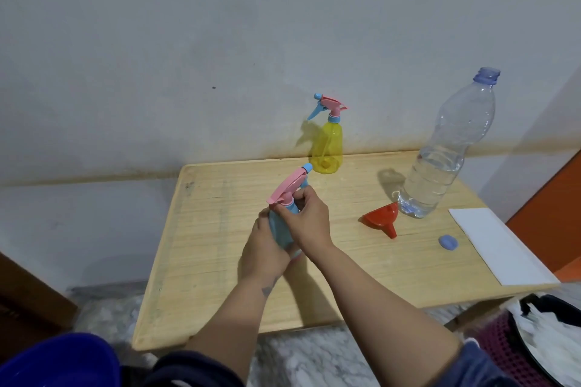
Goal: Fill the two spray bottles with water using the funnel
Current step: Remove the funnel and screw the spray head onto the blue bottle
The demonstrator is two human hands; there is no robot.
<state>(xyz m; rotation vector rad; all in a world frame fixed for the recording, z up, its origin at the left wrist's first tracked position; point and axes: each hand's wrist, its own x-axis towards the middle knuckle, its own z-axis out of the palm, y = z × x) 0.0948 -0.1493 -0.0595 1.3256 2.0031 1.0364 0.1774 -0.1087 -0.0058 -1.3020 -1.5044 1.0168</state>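
We read this as the opening step on the first bottle: the left hand (pixel 267 248) wraps the body of the blue spray bottle (pixel 280 231), held tilted over the middle of the desk (pixel 220 261), while the right hand (pixel 306 217) pinches its collar under the pink trigger head (pixel 287 190), likely twisting it loose. Head looks seated, so not yet off. Yellow spray bottle (pixel 327 148) stands upright at the desk's far edge, head on, looks empty. Red funnel (pixel 382 220) lies on its side toward the right, just beside the uncapped water bottle (pixel 446 154), roughly half full. Its blue cap (pixel 448 242) lies near the white sheet (pixel 496 245) at the right edge. Next we'd need the head lifted out, bottle set upright, funnel seated in the neck.
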